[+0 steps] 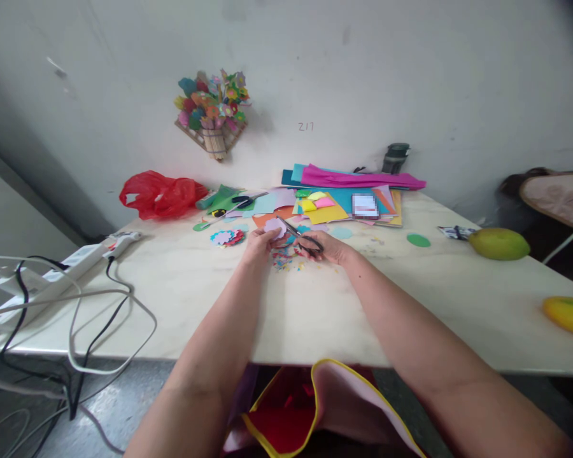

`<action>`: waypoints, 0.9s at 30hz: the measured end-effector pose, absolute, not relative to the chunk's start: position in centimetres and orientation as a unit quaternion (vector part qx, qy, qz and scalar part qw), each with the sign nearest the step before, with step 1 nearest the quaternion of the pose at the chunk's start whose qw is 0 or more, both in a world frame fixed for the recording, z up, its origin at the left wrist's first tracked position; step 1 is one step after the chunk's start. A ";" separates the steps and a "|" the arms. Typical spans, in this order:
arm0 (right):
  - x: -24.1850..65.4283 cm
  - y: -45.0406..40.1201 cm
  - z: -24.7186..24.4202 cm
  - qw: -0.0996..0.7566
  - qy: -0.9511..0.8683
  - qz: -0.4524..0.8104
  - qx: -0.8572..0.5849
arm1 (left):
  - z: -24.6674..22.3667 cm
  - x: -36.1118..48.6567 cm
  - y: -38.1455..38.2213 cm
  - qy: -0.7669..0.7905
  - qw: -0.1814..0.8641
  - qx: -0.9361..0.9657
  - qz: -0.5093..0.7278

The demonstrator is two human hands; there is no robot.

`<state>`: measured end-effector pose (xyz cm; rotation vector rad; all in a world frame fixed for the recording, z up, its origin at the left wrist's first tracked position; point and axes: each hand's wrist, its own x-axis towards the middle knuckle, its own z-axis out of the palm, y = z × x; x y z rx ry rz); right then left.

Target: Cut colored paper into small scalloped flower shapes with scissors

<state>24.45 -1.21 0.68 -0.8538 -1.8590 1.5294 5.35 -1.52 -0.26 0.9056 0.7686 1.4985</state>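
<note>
Between the thumb and fingers of my left hand (261, 243) is a lilac paper cutout (275, 227) with a scalloped edge. My right hand (325, 247) is closed around the dark handles of a pair of scissors (310, 243), whose blades point up and left to the cutout's right edge. Tiny coloured paper scraps (286, 261) lie scattered below both hands. Left of my left hand sits a pile of blue, red and white scalloped cutouts (228, 237). More blue paper pieces lie just behind the scissors.
Behind my hands are coloured paper sheets (334, 210), a phone (365, 206), a second pair of scissors (243, 201) and a red plastic bag (160, 194). Power strips (76, 264) with loose cables occupy the left side. Two yellow-green fruits, one a mango-like fruit (499, 243), lie at right. An open yellow-edged pouch (286, 413) hangs before me.
</note>
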 end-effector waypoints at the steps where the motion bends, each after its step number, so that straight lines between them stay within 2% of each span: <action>1: 24.4 -1.2 0.7 0.289 -0.697 0.572 -0.322 | -0.2 5.4 -1.5 0.330 0.577 0.386 0.640; 27: 24.0 -1.3 0.9 0.295 -0.690 0.567 -0.341 | 0.1 5.6 -1.8 0.341 0.577 0.371 0.642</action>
